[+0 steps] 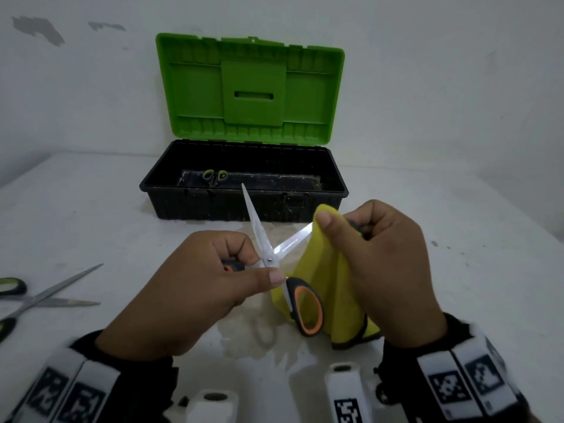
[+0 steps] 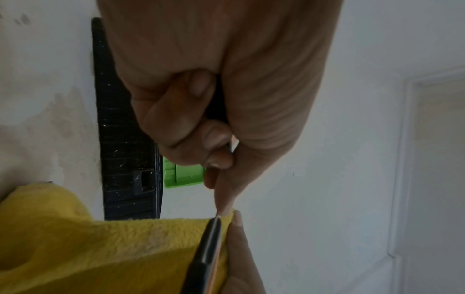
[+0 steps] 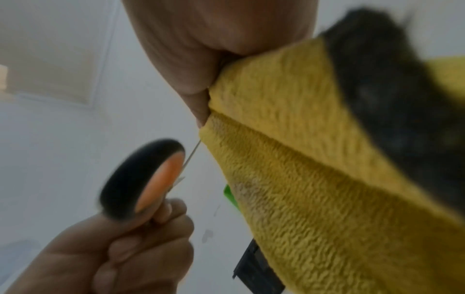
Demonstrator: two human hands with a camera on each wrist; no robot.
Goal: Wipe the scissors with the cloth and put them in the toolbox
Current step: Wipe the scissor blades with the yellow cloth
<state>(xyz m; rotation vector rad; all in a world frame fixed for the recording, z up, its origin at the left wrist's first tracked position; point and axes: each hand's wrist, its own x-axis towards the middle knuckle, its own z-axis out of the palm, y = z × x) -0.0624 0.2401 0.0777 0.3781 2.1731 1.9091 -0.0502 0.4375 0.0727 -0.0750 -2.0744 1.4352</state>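
My left hand (image 1: 210, 279) grips the orange-and-black scissors (image 1: 265, 254) by one handle; the other handle loop (image 1: 306, 309) hangs free. The blades stand spread apart above the table. My right hand (image 1: 378, 254) pinches the yellow cloth (image 1: 326, 279) around the tip half of the right blade (image 1: 293, 241), thumb on top. The left blade (image 1: 253, 218) points up toward the toolbox (image 1: 244, 193), which stands open at the back with a green lid (image 1: 250, 87). In the right wrist view the cloth (image 3: 314, 159) fills the frame beside the blurred handle loop (image 3: 141, 179).
A green-handled pair of scissors (image 1: 215, 176) lies inside the black toolbox. Two more green-handled pairs (image 1: 39, 297) lie on the white table at the left edge. The wall stands right behind the box. Wrist cameras with marker tags (image 1: 348, 392) sit at the bottom.
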